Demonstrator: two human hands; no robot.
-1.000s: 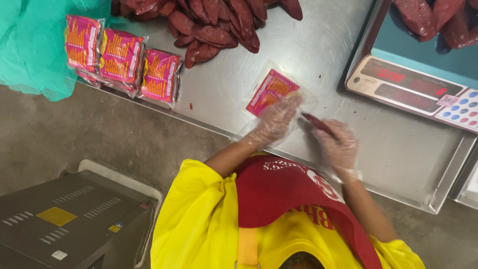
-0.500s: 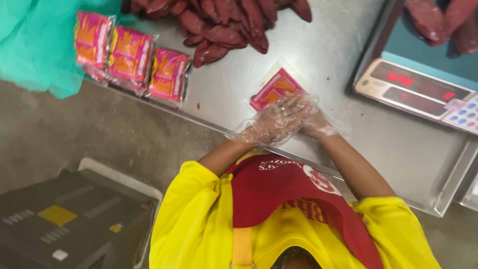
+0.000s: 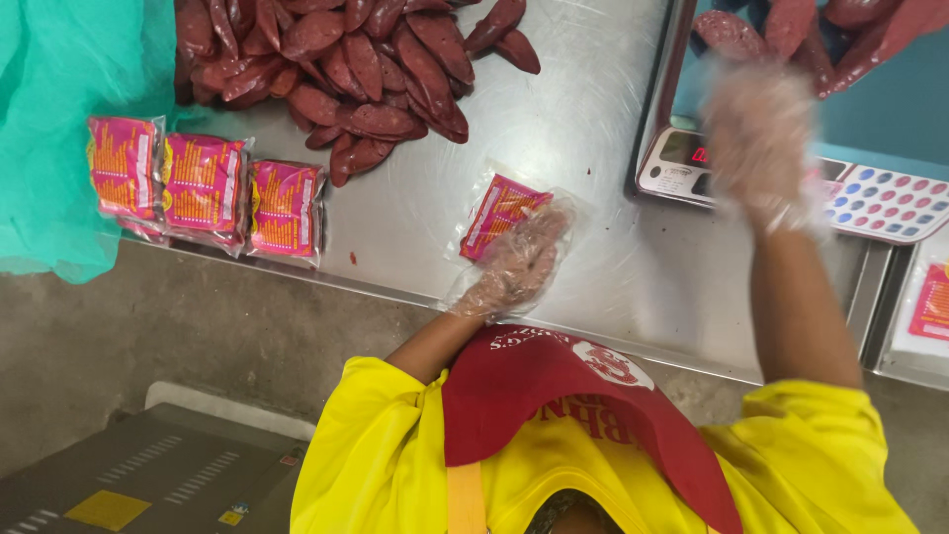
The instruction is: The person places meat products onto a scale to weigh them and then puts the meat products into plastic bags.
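My left hand (image 3: 514,265), in a thin clear glove, grips a pink printed packet (image 3: 497,210) lying on the steel table (image 3: 593,109). My right hand (image 3: 761,138), also gloved and blurred by motion, is raised over the display of a weighing scale (image 3: 880,193), fingers spread, with nothing visible in it. Dark red sausages (image 3: 791,25) lie on the blue scale pan just beyond its fingertips. A large heap of the same sausages (image 3: 346,69) sits on the table to the far left of the packet.
Three filled pink packets (image 3: 203,183) lie in a row at the table's left front edge, beside a green cloth (image 3: 59,109). Another pink packet (image 3: 931,302) rests in a tray at the right. A grey machine (image 3: 148,475) stands below on the concrete floor.
My right hand has left the packet, where both hands were together, and swung up to the right over the scale. The left hand stays on the packet.
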